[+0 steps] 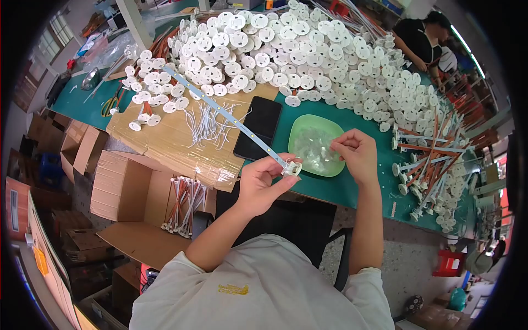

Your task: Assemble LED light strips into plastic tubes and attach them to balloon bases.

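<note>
My left hand is closed around the white plastic end of an LED strip. That narrow pale strip, dotted with small yellowish LEDs, slants up and away to the left over a dark phone-like slab. My right hand is at the right rim of a light green bowl, thumb and fingertips pinched together. Whatever they hold, if anything, is too small to make out. Inside the bowl lie many small clear pieces. Thin white wires or ties lie in a bunch on the cardboard sheet.
A large heap of white round discs covers the far side of the green table. More strips with white ends are piled at the right. Scissors lie left; an open carton holds strips below. Another person is at far right.
</note>
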The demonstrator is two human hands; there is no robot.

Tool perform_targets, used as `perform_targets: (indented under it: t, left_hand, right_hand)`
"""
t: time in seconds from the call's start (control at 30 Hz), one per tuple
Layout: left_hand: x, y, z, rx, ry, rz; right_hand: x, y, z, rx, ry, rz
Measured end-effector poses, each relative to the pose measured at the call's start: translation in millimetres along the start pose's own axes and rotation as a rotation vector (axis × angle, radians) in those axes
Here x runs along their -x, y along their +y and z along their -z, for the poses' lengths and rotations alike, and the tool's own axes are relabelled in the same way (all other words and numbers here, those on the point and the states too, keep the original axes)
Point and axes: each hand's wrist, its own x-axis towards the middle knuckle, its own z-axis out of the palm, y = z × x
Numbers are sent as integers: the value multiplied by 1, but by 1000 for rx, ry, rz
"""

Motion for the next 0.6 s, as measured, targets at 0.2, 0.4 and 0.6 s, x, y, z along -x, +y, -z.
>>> perform_targets:
  t: [0.2,0.4,0.6]
  left_hand:
    - [-1,6,-7,27,55,53]
    - [-1,11,5,-4,103,-52]
    - [14,30,6,102,147,-173]
  right_hand:
    - [1,-2,-6,165,24,143]
    - [3,-5,-8,263,52,180]
    - [39,-20,-11,135,42,301]
